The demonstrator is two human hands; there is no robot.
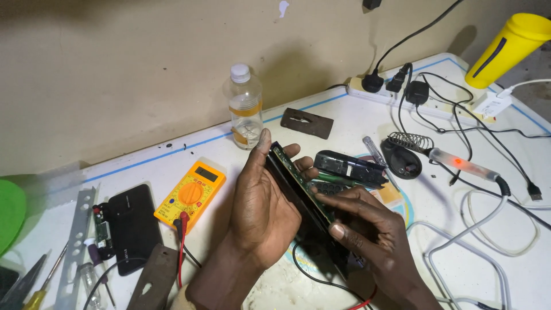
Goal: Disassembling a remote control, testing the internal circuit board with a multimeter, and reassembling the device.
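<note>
My left hand (261, 201) grips a long black device casing with a green circuit board (295, 178) along its open edge, holding it tilted on edge above the table. My right hand (367, 229) holds the lower end of the same casing, thumb and fingers pressed on its edge. Just behind the casing lies a small black handset-like part (350, 166) with a green-handled tool beside it.
A yellow multimeter (190, 194) with red and black leads lies at the left, beside a black phone (133, 227). A plastic bottle (245, 106) stands by the wall. A soldering iron (465, 165) rests on its coil stand, near a power strip (402, 92), cables and a yellow cup (508, 49).
</note>
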